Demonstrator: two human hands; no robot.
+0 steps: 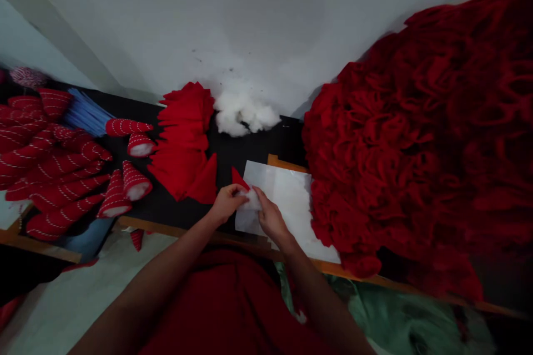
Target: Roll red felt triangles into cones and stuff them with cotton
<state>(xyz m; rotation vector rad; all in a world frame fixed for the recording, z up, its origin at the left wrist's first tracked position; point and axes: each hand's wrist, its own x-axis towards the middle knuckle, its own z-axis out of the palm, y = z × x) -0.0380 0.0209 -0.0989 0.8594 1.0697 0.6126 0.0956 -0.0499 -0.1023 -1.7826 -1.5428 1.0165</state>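
Observation:
My left hand [226, 204] and my right hand [271, 217] meet over a white sheet [287, 199] lying on the black table top [227, 158]. Between them is a small red felt cone [239, 178], its tip pointing up and left. A tuft of white stuffing [251, 200] fills its open end, pinched by the fingers of both hands. Much of the cone is hidden by my fingers. Farther back lies a pile of loose white stuffing [245, 113], next to a stack of plain red felt cones [183, 144].
Red cones with white stitched stripes [54, 163] crowd the left side, near a blue bundle [85, 112]. A large heap of red fabric [416, 138] fills the right. An orange wooden table edge [200, 231] runs along the front, above green cloth [400, 316].

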